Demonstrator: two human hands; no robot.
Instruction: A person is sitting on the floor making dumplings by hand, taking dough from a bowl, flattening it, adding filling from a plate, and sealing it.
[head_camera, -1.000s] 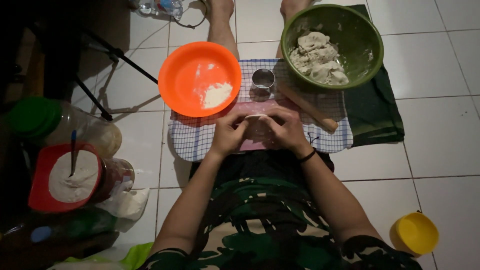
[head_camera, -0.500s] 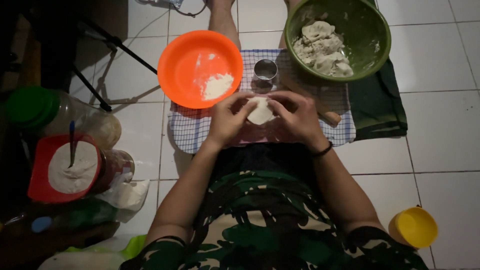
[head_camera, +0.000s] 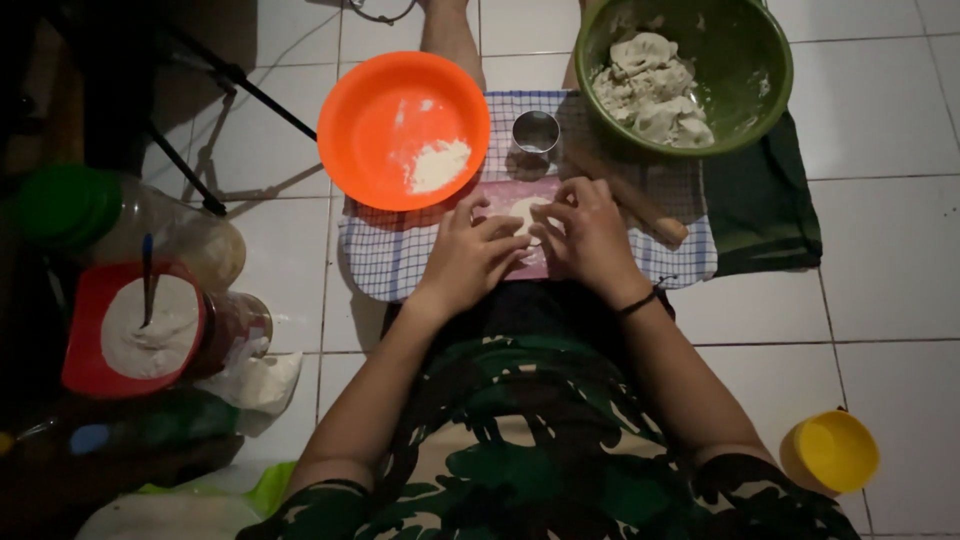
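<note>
Left hand (head_camera: 470, 250) and right hand (head_camera: 585, 235) pinched small dough piece (head_camera: 525, 213) between fingertips; looked soft, light, sticky; best gripped at edges.

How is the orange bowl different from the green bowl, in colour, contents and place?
The orange bowl holds a small heap of white powder; the green bowl holds large lumps of pale dough. The orange bowl lies nearer the left hand, the green bowl nearer the right hand. Both are round and rest partly on the checked cloth.
</note>
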